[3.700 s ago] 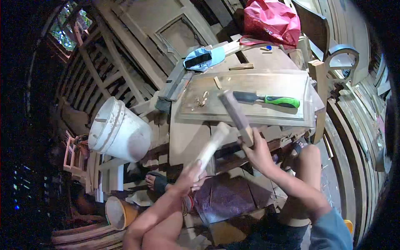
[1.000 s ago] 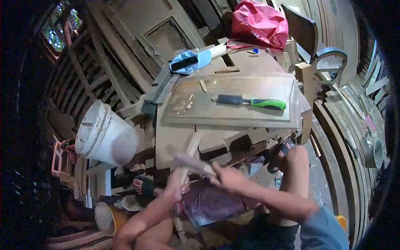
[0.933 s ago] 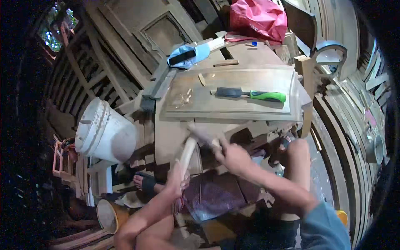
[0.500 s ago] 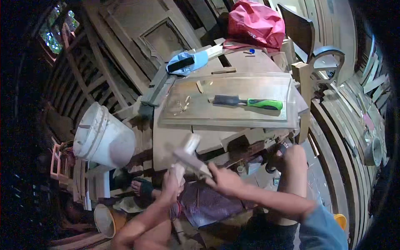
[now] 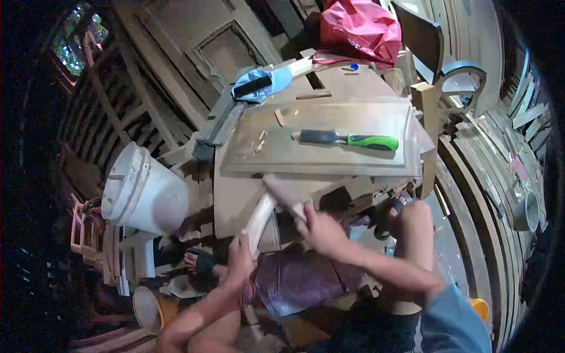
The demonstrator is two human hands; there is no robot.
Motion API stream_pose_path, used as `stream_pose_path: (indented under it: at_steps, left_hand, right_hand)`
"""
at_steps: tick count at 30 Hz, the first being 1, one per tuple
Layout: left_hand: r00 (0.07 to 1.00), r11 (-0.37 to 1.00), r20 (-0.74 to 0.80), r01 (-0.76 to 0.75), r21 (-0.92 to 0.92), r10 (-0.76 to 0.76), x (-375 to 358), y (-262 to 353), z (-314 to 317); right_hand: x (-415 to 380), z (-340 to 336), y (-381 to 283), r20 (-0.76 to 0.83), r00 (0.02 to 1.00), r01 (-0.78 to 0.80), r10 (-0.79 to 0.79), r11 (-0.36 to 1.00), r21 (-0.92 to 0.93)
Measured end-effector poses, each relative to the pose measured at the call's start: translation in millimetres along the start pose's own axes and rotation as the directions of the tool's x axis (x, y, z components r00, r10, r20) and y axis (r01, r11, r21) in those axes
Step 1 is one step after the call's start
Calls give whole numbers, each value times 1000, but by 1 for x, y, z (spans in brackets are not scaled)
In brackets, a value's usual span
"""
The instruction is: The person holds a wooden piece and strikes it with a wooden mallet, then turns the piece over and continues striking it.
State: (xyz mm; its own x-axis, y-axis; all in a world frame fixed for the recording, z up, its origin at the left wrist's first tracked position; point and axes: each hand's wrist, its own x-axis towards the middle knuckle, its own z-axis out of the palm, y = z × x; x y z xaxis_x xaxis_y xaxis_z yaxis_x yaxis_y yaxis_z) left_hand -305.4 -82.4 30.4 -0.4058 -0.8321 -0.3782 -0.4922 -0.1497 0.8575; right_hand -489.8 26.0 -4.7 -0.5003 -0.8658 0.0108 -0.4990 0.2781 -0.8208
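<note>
My left hand (image 5: 240, 257) is closed round the lower end of a pale wooden piece (image 5: 259, 219), which slants up and to the right. In my right hand (image 5: 321, 230) is the handle of a flat-bladed tool (image 5: 283, 191), blurred by motion; its blade points up and left, just above the top of the wooden piece. Whether blade and wood touch is hard to tell. Beyond both hands lies a wooden panel (image 5: 347, 165), bearing a chisel with a green and black handle (image 5: 373, 142) and some wood shavings (image 5: 259, 143).
A white bucket (image 5: 160, 197) stands at the left, with a smaller yellowish bucket (image 5: 154, 312) below it. A blue cap (image 5: 276, 83) and a pink bag (image 5: 360, 32) lie at the table's far side. Long boards (image 5: 471, 206) are stacked at the right.
The tool in my right hand has moved up and slightly right, off the wooden piece it crossed before. The wooden piece has shifted a little left and down.
</note>
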Motion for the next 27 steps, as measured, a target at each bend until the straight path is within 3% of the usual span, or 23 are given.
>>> stream_pose_path:
  at_steps: [1,2,4,6,8,10,11,12,13,14,15,16,18,19,20,21,22,23,24,25,26,27]
  left_hand:
    - [1000,1000,-7,-25,9,25,5,6,0]
    - [999,999,-12,-38,6,38,7,11,2]
    - [999,998,-21,33,46,-33,1,10,2]
    - [999,996,-25,46,71,-44,-5,6,-4]
    - [1000,998,-14,-19,61,19,-1,14,-2]
    - [996,992,-6,-93,88,94,13,1,-4]
    - [994,994,-25,-110,26,111,15,-3,-1]
    - [993,993,-45,-114,-28,113,13,-7,1]
    - [999,999,-28,32,11,-32,2,11,1]
    - [998,998,-28,56,28,-56,0,9,-2]
    - [999,999,-25,37,23,-37,0,8,-3]
    - [1000,1000,-19,2,9,-2,1,11,-1]
    - [999,999,-44,-7,-35,6,2,19,5]
    - [997,995,-60,-59,-80,54,4,19,8]
    - [993,988,-82,-97,-117,87,4,13,9]
    - [989,982,-104,-122,-144,107,2,8,8]
    - [990,986,-110,-105,-129,91,1,5,4]
    - [990,989,-37,-137,-52,135,-2,2,-1]
    - [982,983,44,-182,11,181,-2,2,-4]
    - [987,981,49,-155,120,150,-5,13,-5]
    - [986,980,55,-164,112,158,-5,13,-3]
    - [911,880,42,-408,243,410,-2,11,-1]
  right_hand:
    - [-19,-10,-19,141,990,5,8,996,-93]
    - [-29,8,-13,128,977,179,-170,981,-68]
    - [-30,16,2,127,964,255,-234,950,-180]
    - [-1,1,8,-87,989,117,-122,992,-55]
    - [-1,-15,-6,-72,995,63,-70,993,-102]
    - [-23,-9,-20,147,988,59,-45,994,-97]
    - [-37,8,-13,200,960,215,-196,974,-75]
    - [-43,12,-12,267,936,245,-228,969,-31]
    - [-34,10,-9,201,969,155,-142,987,-49]
    - [-19,5,-5,136,990,54,-46,997,-58]
    - [-3,-1,-2,-39,997,57,-61,995,-85]
    - [10,-14,-4,34,999,21,-17,995,-97]
    - [-7,-9,-14,-40,990,132,-136,987,-92]
    - [-22,-12,-24,131,987,112,-94,984,-135]
    - [-32,1,-18,119,950,293,-288,956,-23]
    - [-29,3,-5,189,956,236,-222,970,-54]
    - [-23,-5,-8,261,954,173,-147,982,-80]
    - [-17,-14,-14,131,991,-6,12,999,-48]
    - [3,-13,0,48,999,-16,15,1000,12]
    - [1,-14,-2,75,997,-35,30,997,62]
    - [-1,-18,-7,96,995,-49,39,993,105]
    - [-17,-13,-12,87,995,40,-42,999,28]
